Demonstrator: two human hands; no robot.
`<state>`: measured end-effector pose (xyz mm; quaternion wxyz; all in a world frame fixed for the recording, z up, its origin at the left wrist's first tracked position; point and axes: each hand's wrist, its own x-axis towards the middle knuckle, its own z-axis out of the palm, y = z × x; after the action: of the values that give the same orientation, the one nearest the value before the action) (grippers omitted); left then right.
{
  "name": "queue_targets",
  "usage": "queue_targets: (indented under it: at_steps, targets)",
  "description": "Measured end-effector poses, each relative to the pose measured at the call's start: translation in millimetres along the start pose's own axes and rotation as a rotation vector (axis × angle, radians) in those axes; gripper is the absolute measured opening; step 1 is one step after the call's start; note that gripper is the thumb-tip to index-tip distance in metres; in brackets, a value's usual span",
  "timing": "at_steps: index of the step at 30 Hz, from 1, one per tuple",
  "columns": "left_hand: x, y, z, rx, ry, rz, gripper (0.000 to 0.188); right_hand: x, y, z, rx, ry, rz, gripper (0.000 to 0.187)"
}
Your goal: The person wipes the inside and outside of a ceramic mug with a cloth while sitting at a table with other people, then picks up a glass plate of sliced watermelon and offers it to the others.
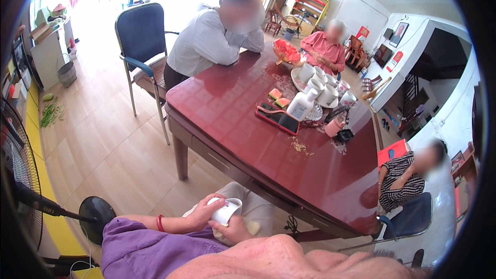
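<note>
A white cup with a small printed pattern is held over my lap, tilted on its side. My left hand, below a red bracelet, wraps its fingers around the cup's upper side. Against the cup's lower side is my right hand, its fingers closed and partly hidden by the cup. A pale yellowish piece, perhaps cloth, shows beside the right hand; whether that hand grips it is unclear.
A dark red table stands ahead, bearing a tray of white cups, a white bottle, a phone, melon pieces and crumbs. Three people sit around it. A standing fan is at left, near a blue chair.
</note>
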<state>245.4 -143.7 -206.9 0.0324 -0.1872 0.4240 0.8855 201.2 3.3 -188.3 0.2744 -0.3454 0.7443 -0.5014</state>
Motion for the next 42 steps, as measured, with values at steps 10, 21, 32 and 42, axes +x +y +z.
queue_targets:
  at_steps: [10,21,32,42]
  targets:
    - [-9,-2,9,-0.017,0.095,-0.173,0.021,-7,1,2,0.227,-0.018,0.206,0.039]
    - [3,-11,3,-0.059,-0.371,-0.073,0.067,-12,-12,-37,0.165,0.047,0.069,0.033]
    - [39,-7,137,0.611,-1.311,-0.156,0.082,-70,-160,-194,0.417,0.712,-0.094,0.033]
    - [72,16,342,0.247,-0.797,-0.381,0.034,-86,-142,-394,-1.393,0.253,0.276,0.032]
